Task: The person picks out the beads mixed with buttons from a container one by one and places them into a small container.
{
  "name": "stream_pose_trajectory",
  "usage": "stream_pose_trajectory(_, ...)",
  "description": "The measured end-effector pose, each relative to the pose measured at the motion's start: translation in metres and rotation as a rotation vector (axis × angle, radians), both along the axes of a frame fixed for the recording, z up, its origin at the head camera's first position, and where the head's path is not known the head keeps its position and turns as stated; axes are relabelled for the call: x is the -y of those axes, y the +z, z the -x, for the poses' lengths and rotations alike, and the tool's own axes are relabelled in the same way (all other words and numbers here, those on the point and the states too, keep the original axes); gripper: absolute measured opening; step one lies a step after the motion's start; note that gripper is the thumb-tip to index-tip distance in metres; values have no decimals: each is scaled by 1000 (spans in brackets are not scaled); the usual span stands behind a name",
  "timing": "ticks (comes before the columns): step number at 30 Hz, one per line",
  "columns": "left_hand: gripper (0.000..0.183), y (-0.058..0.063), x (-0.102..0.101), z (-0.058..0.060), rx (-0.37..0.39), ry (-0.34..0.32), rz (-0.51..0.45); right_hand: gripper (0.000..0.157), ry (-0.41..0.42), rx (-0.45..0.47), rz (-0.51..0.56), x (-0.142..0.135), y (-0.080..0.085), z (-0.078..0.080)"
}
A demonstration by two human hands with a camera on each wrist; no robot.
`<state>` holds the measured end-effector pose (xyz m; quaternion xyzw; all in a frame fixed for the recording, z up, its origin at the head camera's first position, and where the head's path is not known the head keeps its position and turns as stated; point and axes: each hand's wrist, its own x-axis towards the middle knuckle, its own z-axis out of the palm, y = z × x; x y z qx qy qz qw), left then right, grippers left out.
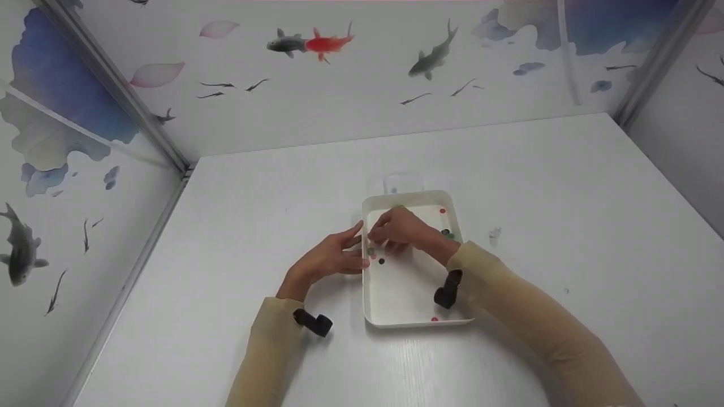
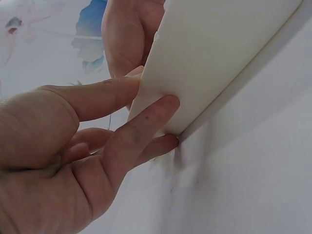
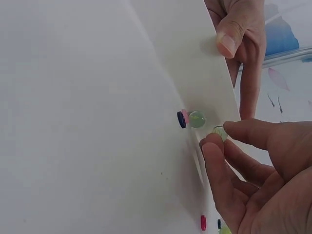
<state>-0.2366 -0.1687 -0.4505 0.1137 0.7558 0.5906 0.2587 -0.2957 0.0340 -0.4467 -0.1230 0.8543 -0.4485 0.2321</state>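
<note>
Head view: your left hand and right hand are at the white tray on the bench. Left wrist: your left hand pinches the tray's wall. Right wrist: your right hand pinches a greenish bead near another bead in the tray.

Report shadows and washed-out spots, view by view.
Head: the clear item behind the tray nearly washes out against the white table; left wrist: soft shadow by the left hand; right wrist: faint shading on the tray beside that hand's thumb.
</note>
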Motion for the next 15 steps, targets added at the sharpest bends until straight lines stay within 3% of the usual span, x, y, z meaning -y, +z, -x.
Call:
stream_pose_trajectory(7,93,1,-1,0,1,24,34,20,-45,66,88,-6,8,4)
stream_pose_trajectory(15,95,2,-1,-1,28,34,34,22,-89,77,167,-13,12,8)
